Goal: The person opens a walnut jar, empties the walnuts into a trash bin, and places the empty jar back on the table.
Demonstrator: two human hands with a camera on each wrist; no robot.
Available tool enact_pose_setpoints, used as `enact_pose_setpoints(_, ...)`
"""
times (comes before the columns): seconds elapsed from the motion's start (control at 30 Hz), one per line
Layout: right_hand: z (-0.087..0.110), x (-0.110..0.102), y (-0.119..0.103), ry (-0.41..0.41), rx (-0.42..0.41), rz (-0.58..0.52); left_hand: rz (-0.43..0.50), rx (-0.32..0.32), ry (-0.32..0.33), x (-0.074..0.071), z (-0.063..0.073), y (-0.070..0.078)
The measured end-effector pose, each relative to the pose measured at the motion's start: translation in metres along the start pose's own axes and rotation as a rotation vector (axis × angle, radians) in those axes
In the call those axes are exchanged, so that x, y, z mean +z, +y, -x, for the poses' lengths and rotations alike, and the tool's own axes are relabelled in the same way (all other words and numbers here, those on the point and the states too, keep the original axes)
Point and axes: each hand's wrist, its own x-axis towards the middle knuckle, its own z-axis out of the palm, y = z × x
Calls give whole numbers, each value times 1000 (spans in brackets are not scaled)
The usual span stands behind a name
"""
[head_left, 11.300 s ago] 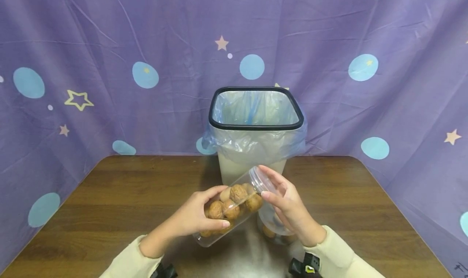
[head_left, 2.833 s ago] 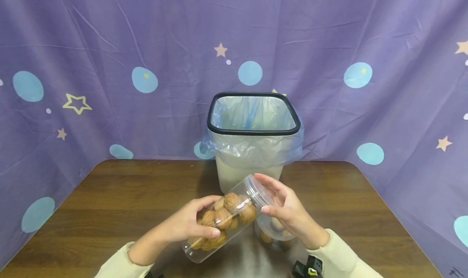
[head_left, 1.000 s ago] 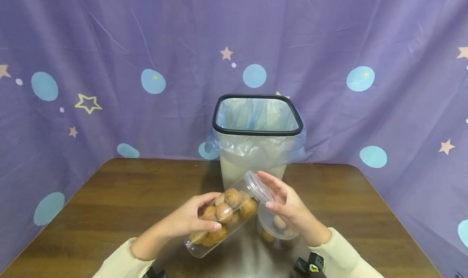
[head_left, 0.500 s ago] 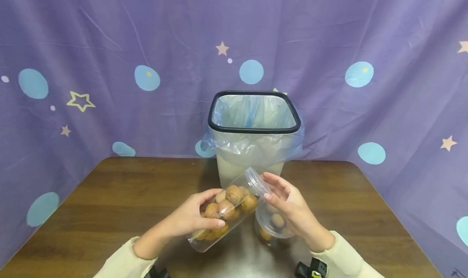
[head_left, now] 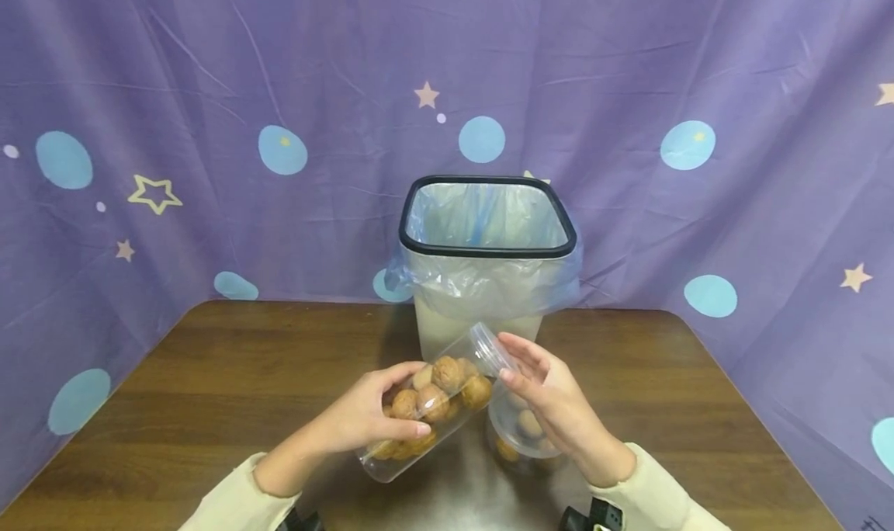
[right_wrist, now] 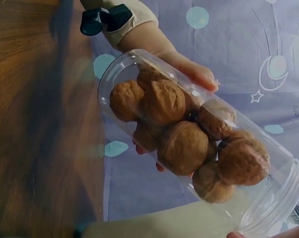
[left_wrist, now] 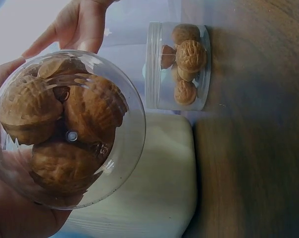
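A clear plastic jar (head_left: pixel 436 403) holding several walnuts (right_wrist: pixel 184 148) is tilted above the table, its ribbed end (head_left: pixel 491 350) up and to the right. My left hand (head_left: pixel 363 414) grips the jar's lower body, thumb across the front and fingers behind. My right hand (head_left: pixel 555 395) holds the ribbed end between thumb and fingers. Beneath the right hand, partly hidden by it, a second clear jar (head_left: pixel 513 438) stands on the table. The left wrist view shows this shorter jar (left_wrist: pixel 152 67) with several walnuts inside and a clear, ribbed top.
A pale waste bin (head_left: pixel 447 321) with a black rim (head_left: pixel 489 251) and a bluish bag liner (head_left: pixel 559 279) stands behind the jars. The brown wooden table (head_left: pixel 279 360) reaches back to a purple patterned curtain (head_left: pixel 349 88).
The jar stays tilted in both hands throughout, with only small shifts. My right fingers have moved slightly on its ribbed end. The bin and the second jar stay in place.
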Motion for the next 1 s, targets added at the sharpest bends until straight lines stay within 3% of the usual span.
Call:
enact_pose_setpoints(0.53, -4, 5, 1, 20, 17, -15, -9, 31, 5, 0, 1, -2)
enact_pose_setpoints(1.0, -6, -8, 8, -195, -123, -144, 113, 64, -86, -3, 4, 1)
